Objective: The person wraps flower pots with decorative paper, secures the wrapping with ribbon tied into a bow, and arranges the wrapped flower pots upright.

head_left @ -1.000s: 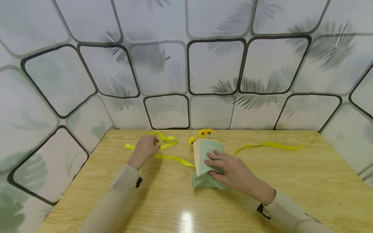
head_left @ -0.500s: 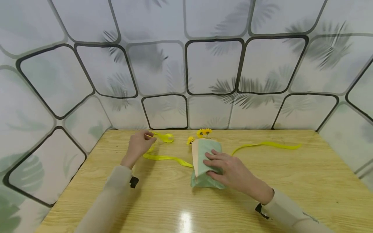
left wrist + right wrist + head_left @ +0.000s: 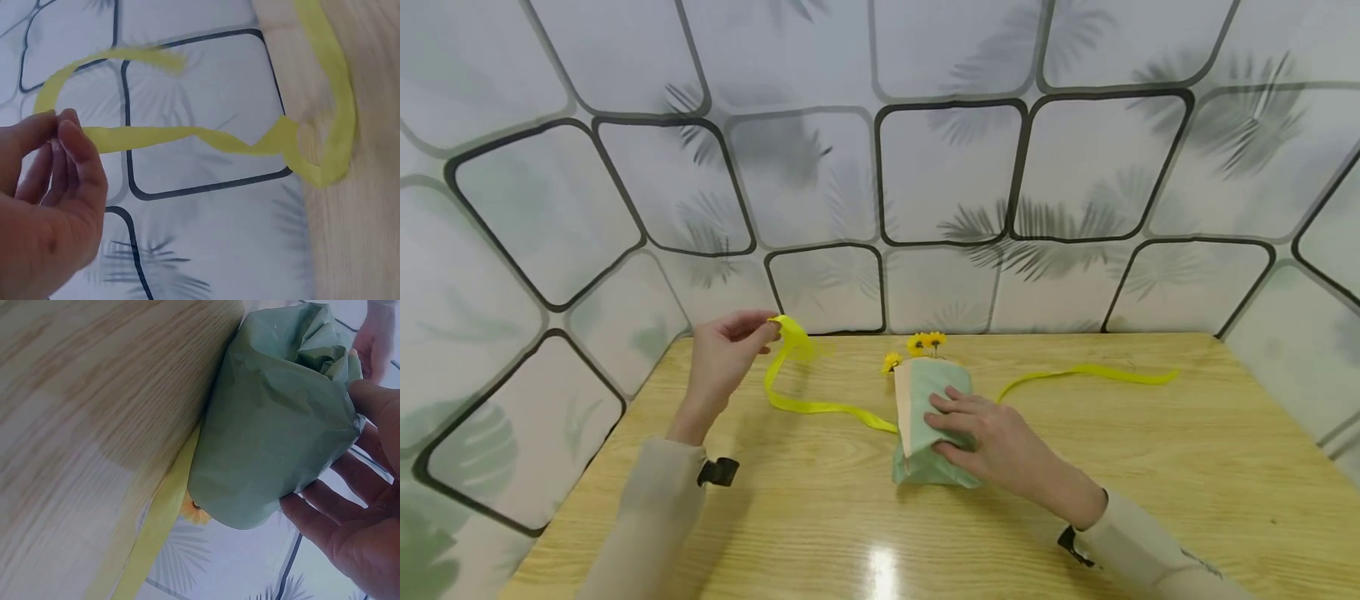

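Observation:
My left hand (image 3: 718, 358) is raised over the table's back left part and pinches a yellow ribbon (image 3: 831, 408) between thumb and fingertips. In the left wrist view a short tail of the ribbon (image 3: 144, 139) curls beyond the fingertips. The longer part runs down to the table and under a small bouquet wrapped in pale green paper (image 3: 943, 379). Yellow flowers (image 3: 917, 342) poke out at its far end. Spread fingers of my right hand (image 3: 1007, 442) rest on top of the wrapping, with the thumb near its crumpled folded end, seen in the right wrist view.
The ribbon's other end (image 3: 1112, 374) lies on the wooden table (image 3: 805, 517) to the right of the bouquet. A patterned cloth wall (image 3: 820, 183) rises behind the table's back edge and along both sides.
My left hand has taken the ribbon's end, lifted it and drawn it to the left, so the bunched loops have pulled out. My right hand has stayed on the bouquet.

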`<state>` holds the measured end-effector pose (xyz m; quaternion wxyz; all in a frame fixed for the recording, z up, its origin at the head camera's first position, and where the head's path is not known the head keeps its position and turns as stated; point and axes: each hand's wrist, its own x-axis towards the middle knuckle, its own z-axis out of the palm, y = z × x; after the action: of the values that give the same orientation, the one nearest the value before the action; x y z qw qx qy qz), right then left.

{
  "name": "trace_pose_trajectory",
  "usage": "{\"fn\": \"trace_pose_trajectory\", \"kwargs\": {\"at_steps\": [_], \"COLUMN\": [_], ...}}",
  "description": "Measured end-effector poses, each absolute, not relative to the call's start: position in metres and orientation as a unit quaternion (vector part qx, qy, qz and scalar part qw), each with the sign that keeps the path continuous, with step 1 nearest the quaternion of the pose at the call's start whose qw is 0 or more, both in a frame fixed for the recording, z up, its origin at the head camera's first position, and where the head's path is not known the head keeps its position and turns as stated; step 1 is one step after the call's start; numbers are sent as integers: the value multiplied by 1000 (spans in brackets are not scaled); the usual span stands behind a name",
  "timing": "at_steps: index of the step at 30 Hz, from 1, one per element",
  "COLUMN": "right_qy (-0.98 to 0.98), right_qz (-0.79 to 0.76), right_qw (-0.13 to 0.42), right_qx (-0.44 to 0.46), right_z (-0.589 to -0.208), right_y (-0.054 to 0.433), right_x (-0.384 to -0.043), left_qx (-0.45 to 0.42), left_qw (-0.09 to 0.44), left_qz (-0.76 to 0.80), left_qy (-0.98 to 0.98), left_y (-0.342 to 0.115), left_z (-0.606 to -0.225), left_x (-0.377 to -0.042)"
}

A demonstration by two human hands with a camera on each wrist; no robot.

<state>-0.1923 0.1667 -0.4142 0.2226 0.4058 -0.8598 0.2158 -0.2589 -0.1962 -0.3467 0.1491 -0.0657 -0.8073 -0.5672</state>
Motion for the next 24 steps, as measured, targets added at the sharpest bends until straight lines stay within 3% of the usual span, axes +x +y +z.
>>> {"fn": "trace_pose_trajectory", "kwargs": {"at_steps": [6,8,16,24], "right_qy": [-857,-854,-848,-845], "right_qz": [223,225,226,241], "right_qw": [224,225,240,238], "right_qx": [408,411,415,415], "right_z": [-414,-415,-417,-417], "right_y": [166,166,167,168], "right_x": [-192,-193,-193,-194], "left_qx": [-104,-119,-116,-166], "left_qw": [217,216,79,0], "left_qz": [-347,-324,-435,-539], "left_qy": [-906,-913,-889,-825], "left_y": [-189,-183,-138,-76], "left_z": [-353,-350,-338,-338], "left_x": [-242,-237,-237,-253]}}
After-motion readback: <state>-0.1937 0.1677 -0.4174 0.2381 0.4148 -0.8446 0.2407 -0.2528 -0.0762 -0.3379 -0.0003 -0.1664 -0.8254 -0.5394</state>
